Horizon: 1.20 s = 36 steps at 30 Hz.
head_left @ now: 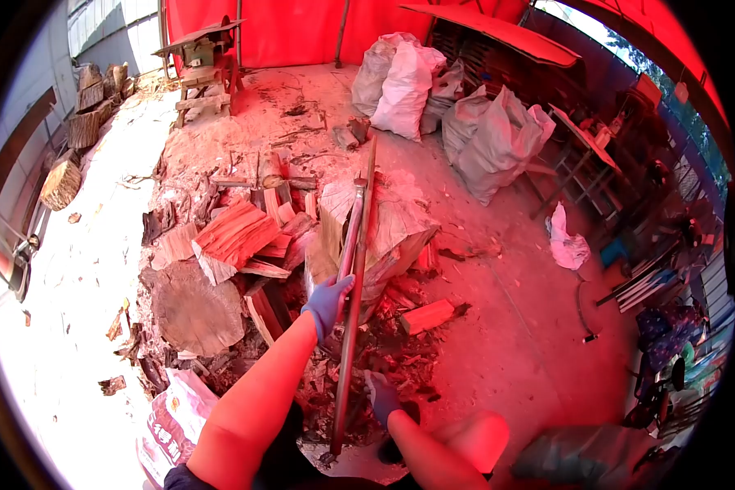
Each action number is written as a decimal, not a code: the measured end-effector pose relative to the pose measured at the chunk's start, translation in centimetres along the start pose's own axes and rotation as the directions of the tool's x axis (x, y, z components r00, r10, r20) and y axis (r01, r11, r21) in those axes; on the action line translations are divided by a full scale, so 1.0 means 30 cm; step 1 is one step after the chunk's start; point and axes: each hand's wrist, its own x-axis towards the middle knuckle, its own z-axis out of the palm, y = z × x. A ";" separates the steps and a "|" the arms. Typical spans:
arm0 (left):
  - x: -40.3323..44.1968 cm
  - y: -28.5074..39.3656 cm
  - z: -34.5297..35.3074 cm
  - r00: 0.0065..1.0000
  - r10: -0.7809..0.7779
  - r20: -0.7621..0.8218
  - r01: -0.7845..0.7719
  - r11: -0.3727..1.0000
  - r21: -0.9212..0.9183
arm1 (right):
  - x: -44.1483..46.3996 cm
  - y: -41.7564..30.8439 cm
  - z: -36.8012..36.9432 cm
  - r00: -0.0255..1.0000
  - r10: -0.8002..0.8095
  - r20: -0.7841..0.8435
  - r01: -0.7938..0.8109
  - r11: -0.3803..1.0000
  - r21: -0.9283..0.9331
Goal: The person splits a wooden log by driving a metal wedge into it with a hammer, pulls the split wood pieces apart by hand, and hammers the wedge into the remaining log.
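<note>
My left hand (327, 306), in a blue-grey glove, is closed around a slim metal bar (355, 224) that reaches up over a big split log (396, 224). Right beside it runs a longer, darker pole (349, 359), slanting from the log down toward my feet. My right hand (382, 398), gloved too, is low by the pole's lower part, apart from it, its fingers loosely extended. Left of the log lie split firewood pieces (235, 234) and a round chopping stump (198, 306). Another split piece (427, 317) rests on the ground to the right.
Bark and wood chips litter the ground around my feet. Filled sacks (498, 139) stand at the back right, near a rack (584, 135). A machine on a stand (204, 73) is at the back left. Log rounds (61, 184) line the left wall. A printed bag (175, 416) lies near my left arm.
</note>
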 end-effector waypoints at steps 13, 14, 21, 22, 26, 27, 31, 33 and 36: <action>0.021 0.160 0.114 0.955 0.285 -0.076 0.007 0.235 0.972 | -0.225 -0.417 0.226 0.960 0.092 0.263 -0.124 0.987 0.106; 0.027 0.171 0.112 0.973 0.227 -0.049 0.002 0.203 0.979 | -0.222 -0.412 0.224 0.959 0.041 0.279 -0.085 0.985 0.148; 0.033 0.117 0.124 0.956 0.293 -0.017 -0.058 0.244 0.968 | -0.160 -0.422 0.111 0.940 0.083 0.332 -0.102 0.994 0.042; 0.017 0.120 0.136 0.952 0.305 -0.022 -0.069 0.283 0.957 | -0.172 -0.431 0.082 0.927 0.105 0.360 -0.136 0.989 0.064; 0.025 0.083 0.170 0.938 0.343 -0.046 -0.095 0.384 0.919 | -0.166 -0.470 0.018 0.917 0.096 0.386 -0.137 0.987 0.081; 0.029 0.063 0.185 0.935 0.352 -0.048 -0.098 0.387 0.917 | -0.169 -0.485 0.006 0.920 0.116 0.375 -0.154 0.985 0.074; 0.086 -0.020 0.157 0.941 0.317 -0.120 -0.103 0.606 0.789 | -0.161 -0.460 0.016 0.927 0.146 0.345 -0.174 0.983 0.052; 0.189 -0.139 0.101 0.921 0.370 -0.117 -0.257 0.807 0.532 | -0.159 -0.438 0.019 0.944 0.134 0.301 -0.132 0.991 -0.028; 0.189 -0.114 0.128 0.989 0.144 -0.032 -0.142 0.988 0.053 | -0.152 -0.449 0.013 0.930 0.134 0.343 -0.142 0.990 -0.001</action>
